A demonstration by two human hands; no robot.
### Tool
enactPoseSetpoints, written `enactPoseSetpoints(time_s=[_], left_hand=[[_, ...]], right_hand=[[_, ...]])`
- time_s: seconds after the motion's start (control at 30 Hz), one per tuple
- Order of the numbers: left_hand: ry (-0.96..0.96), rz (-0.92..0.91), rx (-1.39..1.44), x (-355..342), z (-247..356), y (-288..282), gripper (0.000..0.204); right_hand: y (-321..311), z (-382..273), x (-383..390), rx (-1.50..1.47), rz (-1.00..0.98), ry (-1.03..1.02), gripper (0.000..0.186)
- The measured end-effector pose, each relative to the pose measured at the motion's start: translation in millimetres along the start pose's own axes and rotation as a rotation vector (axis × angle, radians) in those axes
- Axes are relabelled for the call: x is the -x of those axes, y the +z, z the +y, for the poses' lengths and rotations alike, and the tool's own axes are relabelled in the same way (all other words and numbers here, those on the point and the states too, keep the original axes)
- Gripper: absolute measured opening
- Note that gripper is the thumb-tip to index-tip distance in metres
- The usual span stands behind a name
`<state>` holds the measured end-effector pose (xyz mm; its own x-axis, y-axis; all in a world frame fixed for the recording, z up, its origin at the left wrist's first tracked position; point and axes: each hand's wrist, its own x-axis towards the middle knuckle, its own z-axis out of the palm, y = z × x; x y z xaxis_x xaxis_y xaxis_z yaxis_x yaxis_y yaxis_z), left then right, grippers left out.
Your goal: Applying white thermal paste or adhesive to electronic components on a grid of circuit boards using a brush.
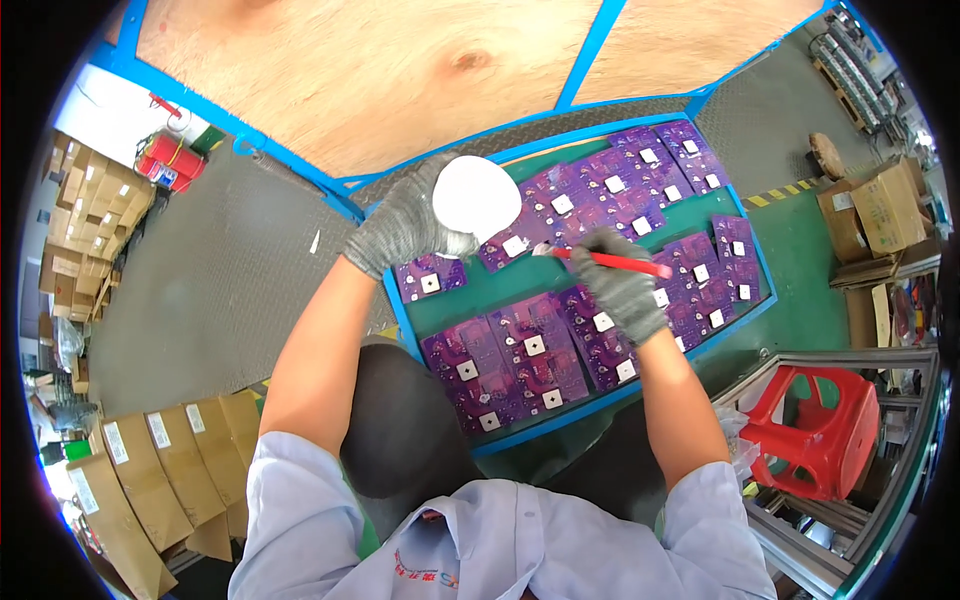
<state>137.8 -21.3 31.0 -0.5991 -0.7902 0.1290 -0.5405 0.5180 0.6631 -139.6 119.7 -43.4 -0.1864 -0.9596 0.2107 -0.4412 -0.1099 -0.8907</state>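
Clearly the right hand (622,285) is closed around a red-handled brush (640,265), its bristles pointing left, toward the other hand, just at the purple circuit boards (535,318). The left hand (400,218) grasps a round white object (477,200) above the far boards; both hands wear grey gloves. Boards with white squares lie beyond, beneath and nearer than the right hand, on a green, blue-rimmed bench (458,303). Ahead of both hands rises a blue-framed plywood panel (350,70). Out past the left hand, across a grey patterned floor (270,270), I see red fire extinguishers (173,162) and stacked cartons (95,210); behind it, nearer the body, stand brown boxes (150,490) with white labels too small to read. Small red lettering marks the pale shirt (500,530). Rightward and nearer than the right hand sits a red plastic stool (845,430).
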Motion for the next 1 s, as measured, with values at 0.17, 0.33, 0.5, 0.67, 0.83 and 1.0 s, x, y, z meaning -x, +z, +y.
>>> enactPoseSetpoints(time_s=[0.17,0.33,0.5,0.67,0.83,1.0], left_hand=[[0.089,-0.055,-0.046,-1.4,19.9,-4.2,0.103],[0.131,-0.153,-0.05,-4.0,25.5,4.6,0.111],[-0.068,-0.301,0.071,-2.3,40.0,3.9,0.105],[-0.076,-0.351,0.184,-0.7,35.0,-1.8,0.098],[-0.053,-0.323,0.155,4.2,17.8,-8.9,0.096],[-0.203,-0.096,-0.12,4.1,-24.3,-27.3,0.105]], right_hand=[[-85.8,-89.5,13.1,-0.435,0.129,0.098,0.008],[-56.3,-105.6,-4.7,0.073,0.022,-0.532,0.015],[-32.7,-109.0,-1.6,0.422,-0.114,-0.523,0.025],[-26.2,-107.1,-1.0,0.421,-0.004,-0.628,0.029],[-24.7,-111.6,-6.3,0.387,0.081,-0.621,0.025],[-5.7,-81.8,-40.3,0.148,0.154,-0.468,0.017]])
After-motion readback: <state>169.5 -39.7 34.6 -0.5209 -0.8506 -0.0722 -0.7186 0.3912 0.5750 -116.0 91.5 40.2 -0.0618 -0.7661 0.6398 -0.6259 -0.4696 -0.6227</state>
